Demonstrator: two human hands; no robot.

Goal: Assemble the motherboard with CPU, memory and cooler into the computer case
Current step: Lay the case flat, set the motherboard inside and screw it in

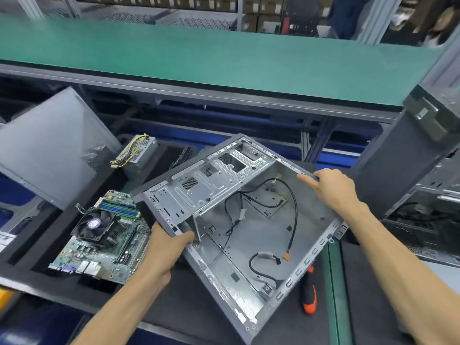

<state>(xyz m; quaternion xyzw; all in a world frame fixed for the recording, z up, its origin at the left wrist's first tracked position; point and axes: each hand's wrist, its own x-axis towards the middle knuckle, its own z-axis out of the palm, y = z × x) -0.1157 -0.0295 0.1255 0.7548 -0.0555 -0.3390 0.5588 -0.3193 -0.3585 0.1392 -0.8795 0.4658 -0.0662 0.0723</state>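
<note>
Two bare forearms reach forward from the bottom edge; between them lies an open, empty computer case (249, 220) on a dark foam mat (174, 302), tilted diagonally, loose black cables (293, 202) trailing across its metal floor; the left hand (166, 247) grips the case's near-left corner, thumb curled over the rim; the right hand (331, 185) holds the far-right rim, fingers wrapped along the edge; an orange-and-black screwdriver (310, 297) pokes out just beside the case's right side; to the left, apart from the case, the motherboard (99, 247) sits in a foam tray, with cooler fan (95, 226) and memory sticks (119, 207) already fitted; further back rest a power supply (138, 151) and a grey side panel (49, 148); a green conveyor (224, 61) runs behind; judging by this, the board is not yet mounted, so placing and screwing it down remain
</note>
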